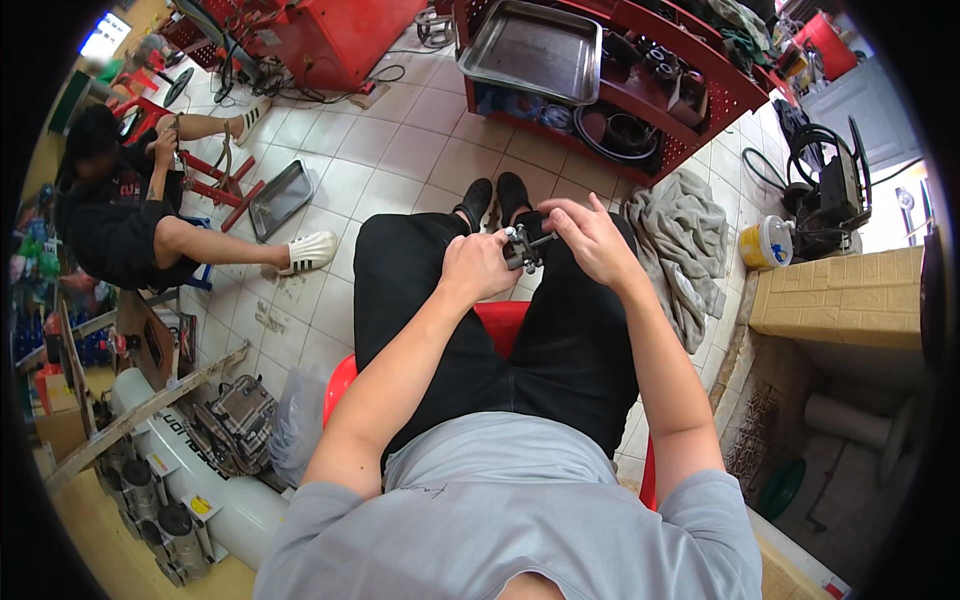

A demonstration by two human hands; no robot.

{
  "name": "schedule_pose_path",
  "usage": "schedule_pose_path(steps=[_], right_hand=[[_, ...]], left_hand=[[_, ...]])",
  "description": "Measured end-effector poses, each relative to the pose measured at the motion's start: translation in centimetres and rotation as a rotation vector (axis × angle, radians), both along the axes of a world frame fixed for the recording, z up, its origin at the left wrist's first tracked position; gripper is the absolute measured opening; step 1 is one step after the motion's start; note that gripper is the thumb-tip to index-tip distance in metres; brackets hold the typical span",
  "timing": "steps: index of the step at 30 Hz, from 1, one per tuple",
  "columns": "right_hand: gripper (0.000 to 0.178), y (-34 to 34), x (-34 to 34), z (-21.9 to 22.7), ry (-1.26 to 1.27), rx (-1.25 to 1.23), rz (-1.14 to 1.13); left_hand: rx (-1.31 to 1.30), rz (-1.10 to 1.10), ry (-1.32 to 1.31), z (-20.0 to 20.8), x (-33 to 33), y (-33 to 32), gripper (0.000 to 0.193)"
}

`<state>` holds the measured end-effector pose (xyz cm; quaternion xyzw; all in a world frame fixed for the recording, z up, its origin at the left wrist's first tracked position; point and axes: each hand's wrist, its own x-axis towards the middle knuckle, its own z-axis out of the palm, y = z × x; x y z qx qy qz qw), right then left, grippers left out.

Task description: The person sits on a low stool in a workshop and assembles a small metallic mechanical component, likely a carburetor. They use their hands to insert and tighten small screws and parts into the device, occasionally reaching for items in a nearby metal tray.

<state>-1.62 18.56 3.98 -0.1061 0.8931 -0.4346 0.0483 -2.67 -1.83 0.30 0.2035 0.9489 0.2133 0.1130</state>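
Between my knees, my left hand [478,266] grips a small dark metal clamp-like device [522,250] with shiny bolt ends and a thin rod sticking out to the right. My right hand [592,240] is just right of it, fingers stretched out to the left over the rod's end. Whether a fingertip touches the rod, I cannot tell. The part of the device inside my left palm is hidden.
A red stool [505,325] is under me. Ahead stands a red tool cart [640,90] with a metal tray [530,50]. A grey cloth [680,245] lies at right, near a white-and-yellow bucket [765,243]. At left, a co-worker [120,210] sits beside a floor tray [282,200].
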Motion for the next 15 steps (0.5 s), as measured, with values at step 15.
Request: schedule_pose_path(steps=[15], right_hand=[[0.041, 0.2, -0.1, 0.0, 0.048, -0.042, -0.018]], left_hand=[[0.015, 0.007, -0.003, -0.6, -0.2, -0.1, 0.034]])
